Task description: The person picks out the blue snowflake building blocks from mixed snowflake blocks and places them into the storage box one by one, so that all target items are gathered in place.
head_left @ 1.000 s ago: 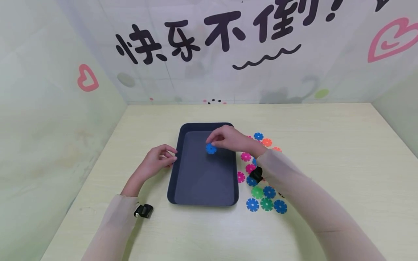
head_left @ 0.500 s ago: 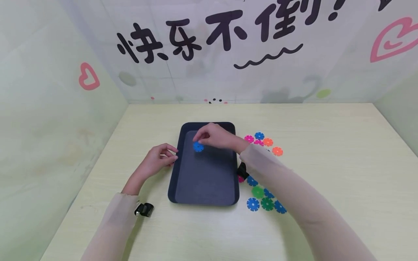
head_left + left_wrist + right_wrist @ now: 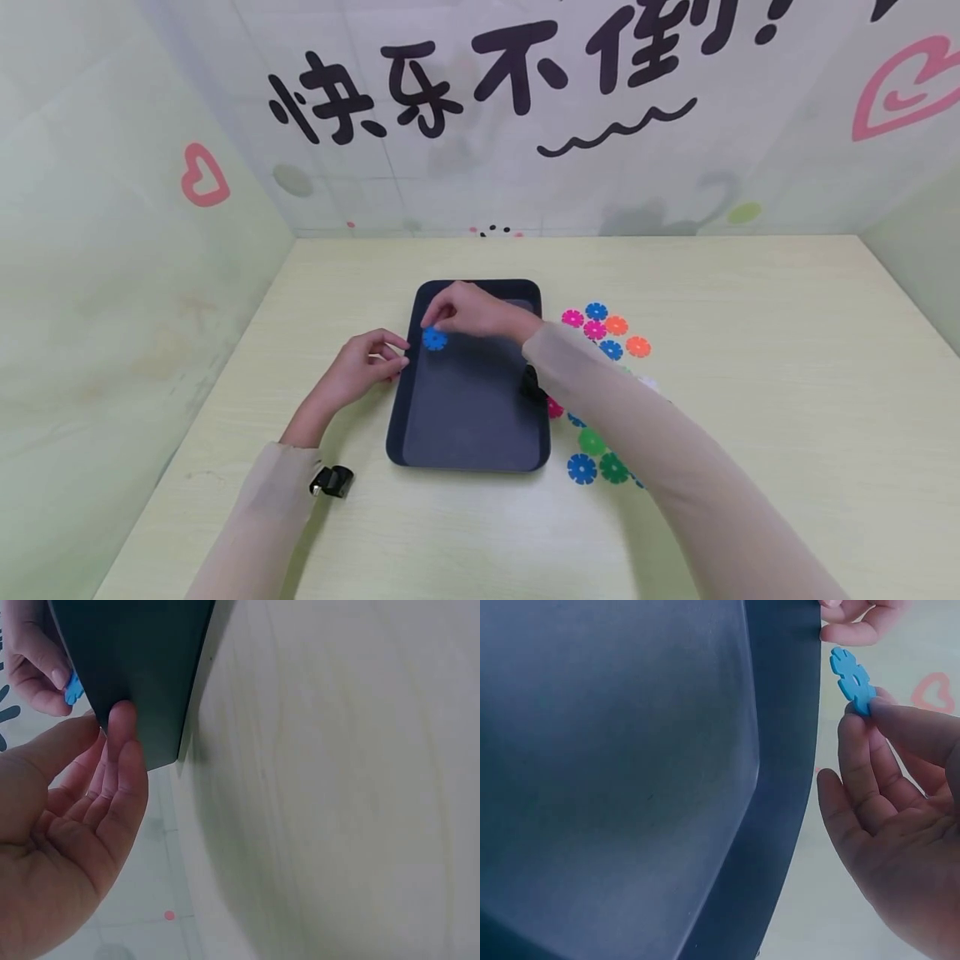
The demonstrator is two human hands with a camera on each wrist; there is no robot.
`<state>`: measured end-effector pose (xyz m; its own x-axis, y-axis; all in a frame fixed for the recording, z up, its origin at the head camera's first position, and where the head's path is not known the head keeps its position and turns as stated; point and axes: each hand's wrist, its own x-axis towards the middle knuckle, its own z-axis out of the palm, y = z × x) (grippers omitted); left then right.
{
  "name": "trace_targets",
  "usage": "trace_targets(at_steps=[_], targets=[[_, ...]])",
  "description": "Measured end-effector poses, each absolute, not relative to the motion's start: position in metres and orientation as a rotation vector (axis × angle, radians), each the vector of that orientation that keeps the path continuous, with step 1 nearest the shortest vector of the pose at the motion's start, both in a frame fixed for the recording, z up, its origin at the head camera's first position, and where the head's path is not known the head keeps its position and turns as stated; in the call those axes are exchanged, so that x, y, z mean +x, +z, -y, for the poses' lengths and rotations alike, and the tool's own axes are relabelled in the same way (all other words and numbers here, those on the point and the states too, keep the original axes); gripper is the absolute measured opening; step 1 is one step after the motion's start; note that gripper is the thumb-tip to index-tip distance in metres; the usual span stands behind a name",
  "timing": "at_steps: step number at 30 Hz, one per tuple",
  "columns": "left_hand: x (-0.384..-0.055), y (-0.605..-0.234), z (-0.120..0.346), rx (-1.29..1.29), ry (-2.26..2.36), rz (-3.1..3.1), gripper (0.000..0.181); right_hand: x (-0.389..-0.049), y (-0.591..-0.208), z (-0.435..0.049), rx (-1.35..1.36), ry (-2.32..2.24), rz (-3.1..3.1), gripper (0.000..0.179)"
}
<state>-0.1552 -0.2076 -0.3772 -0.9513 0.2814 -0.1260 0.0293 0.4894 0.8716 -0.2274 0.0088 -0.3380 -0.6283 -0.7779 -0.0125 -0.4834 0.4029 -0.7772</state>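
Observation:
My right hand (image 3: 474, 310) pinches a blue snowflake disc (image 3: 434, 339) by its edge, between thumb and fingers. The disc hangs over the left part of a dark rectangular tray (image 3: 472, 417). In the right wrist view the notched blue disc (image 3: 853, 679) tilts up from the fingertips, close to the other hand's fingers. My left hand (image 3: 363, 367) is at the tray's left side with relaxed fingers. Its fingertips (image 3: 123, 716) touch the tray's outer wall (image 3: 142, 675) in the left wrist view, and its thumb lies right at the rim.
Several snowflake discs in blue, pink (image 3: 573, 318), orange (image 3: 638, 347) and green (image 3: 591, 441) lie on the pale table (image 3: 780, 375) right of the tray. My right sleeve (image 3: 645, 417) hides some of them. A printed wall (image 3: 480, 183) closes off the back.
The right hand has carried the blue disc leftward across the tray, from its middle to its left side. The left hand has stayed at the tray's edge.

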Motion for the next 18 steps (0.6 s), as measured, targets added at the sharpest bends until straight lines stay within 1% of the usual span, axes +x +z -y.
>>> trace_targets(at_steps=[18], targets=[[-0.156, -0.378, 0.209, 0.275, 1.44, -2.489, 0.025, -0.224, -0.352, 0.013, -1.068, -0.893, -2.197, 0.017]])
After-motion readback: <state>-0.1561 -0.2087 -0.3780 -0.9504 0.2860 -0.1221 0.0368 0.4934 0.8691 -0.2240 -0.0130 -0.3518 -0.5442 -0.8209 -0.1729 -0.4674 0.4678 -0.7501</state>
